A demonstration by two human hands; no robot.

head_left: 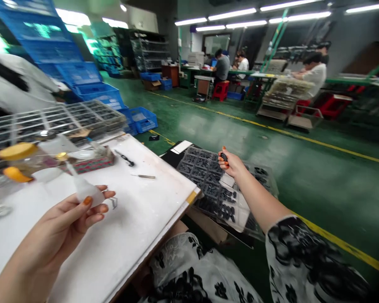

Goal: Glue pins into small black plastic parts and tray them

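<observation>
My left hand [72, 223] is above the white tabletop [145, 206], its fingers closed round a white squeeze bottle [90, 191] with a thin nozzle pointing up and left. Beside its fingertips is a small bent metal wire piece [114, 202]. Out to the right, my right hand [230, 163] pinches a small black part [223, 157] over a compartment tray [212, 190] filled with dark small parts. On the tabletop lie a thin metal tool [143, 176] and a black item [125, 158].
A yellow-lidded jar [17, 152] and a patterned box [93, 162] stand at the table's left back. Behind them is a large divided tray [66, 118]. Blue crates [97, 94] rise behind. People sit at far benches.
</observation>
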